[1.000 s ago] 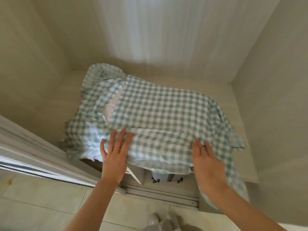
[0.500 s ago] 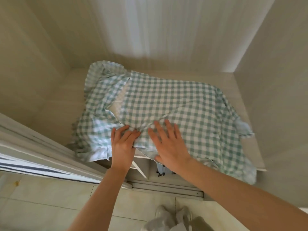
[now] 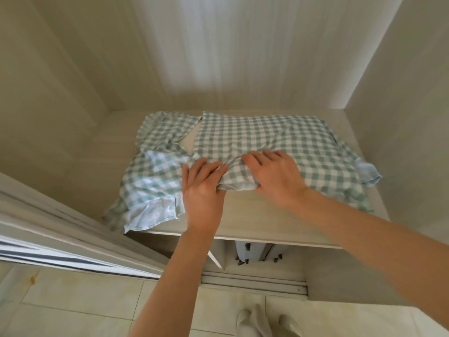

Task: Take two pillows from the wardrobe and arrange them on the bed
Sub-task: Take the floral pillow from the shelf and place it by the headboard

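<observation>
A green-and-white checked pillow (image 3: 267,137) with a frilled edge lies flat on a shelf (image 3: 255,220) inside the pale wardrobe. Its left part is rumpled and hangs slightly over the shelf's front edge. My left hand (image 3: 202,188) rests palm down on the pillow's near edge, fingers together and bent into the fabric. My right hand (image 3: 274,176) lies beside it, fingers curled, bunching a fold of the checked fabric. The two hands almost touch. A second pillow is not visible.
The wardrobe's side walls (image 3: 398,122) and back panel enclose the shelf. A sliding door (image 3: 73,242) stands at the left. Below the shelf a compartment holds a white item with dark pegs (image 3: 250,251). A floor track (image 3: 252,283) and tiled floor lie beneath.
My right hand moved left from the pillow's right side to beside my left hand. Both hands pushed the pillow back onto the shelf, so its front edge no longer overhangs in the middle.
</observation>
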### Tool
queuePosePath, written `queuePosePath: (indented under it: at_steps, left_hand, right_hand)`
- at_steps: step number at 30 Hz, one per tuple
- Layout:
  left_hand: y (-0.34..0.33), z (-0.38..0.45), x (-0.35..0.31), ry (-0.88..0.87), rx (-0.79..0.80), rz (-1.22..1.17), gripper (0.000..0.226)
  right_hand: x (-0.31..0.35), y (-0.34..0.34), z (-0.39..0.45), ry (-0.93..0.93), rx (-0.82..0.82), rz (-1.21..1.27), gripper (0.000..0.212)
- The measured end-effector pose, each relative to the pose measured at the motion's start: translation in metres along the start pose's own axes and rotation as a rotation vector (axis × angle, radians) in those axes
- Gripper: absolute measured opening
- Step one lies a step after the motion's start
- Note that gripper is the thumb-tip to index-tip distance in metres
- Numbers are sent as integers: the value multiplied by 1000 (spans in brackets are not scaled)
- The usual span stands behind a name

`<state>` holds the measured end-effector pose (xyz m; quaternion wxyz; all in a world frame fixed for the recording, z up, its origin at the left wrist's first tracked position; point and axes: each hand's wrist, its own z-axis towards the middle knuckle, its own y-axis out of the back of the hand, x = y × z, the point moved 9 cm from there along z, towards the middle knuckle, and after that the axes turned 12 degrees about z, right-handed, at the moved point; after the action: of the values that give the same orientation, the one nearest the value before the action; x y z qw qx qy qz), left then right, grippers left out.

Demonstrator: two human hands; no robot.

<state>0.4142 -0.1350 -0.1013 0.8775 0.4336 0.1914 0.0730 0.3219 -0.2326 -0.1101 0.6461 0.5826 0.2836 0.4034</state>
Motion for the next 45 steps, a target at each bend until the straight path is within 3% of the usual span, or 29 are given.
queuePosePath:
  at_steps: [3,6,13,20,22,25,29,33,38,40,45]
  left_hand:
    - [11,-3,-2,63,30,58,56]
    - [32,-15,5,179,-7,106,66]
    - [66,-72,-11,452,-113,89,72]
    - [99,-135,-57,638,-457,-188,69]
    - [96,-153,-59,749,-468,-236,78]
    - [70,-180,-49,1007,-301,-349,91]
    - [47,-210,-48,1245,-260,-574,69]
    - [41,-229,-51,1355,-229,-773,61]
    - [29,-258,-55,1457,-154,-978,80]
    - [25,-269,-54,1491,-162,-1053,91]
    - [40,-297,-52,1476,-381,-1025,101]
  right_hand:
    - [-6,32,11,24,-73,11,45]
    - [-16,62,8,-2,-162,52,46]
    - [-19,104,-71,-20,-243,242,32]
    - [-36,150,-137,48,-273,469,23]
    - [-37,160,-150,92,-260,529,18]
    - [-37,173,-162,147,-219,618,17]
    - [-35,186,-168,195,-175,794,21]
    - [-27,189,-169,225,-150,884,20]
    - [-26,175,-165,215,-50,1109,27]
    - [-26,160,-159,164,3,1173,20]
    - [-3,118,-158,93,99,1162,27]
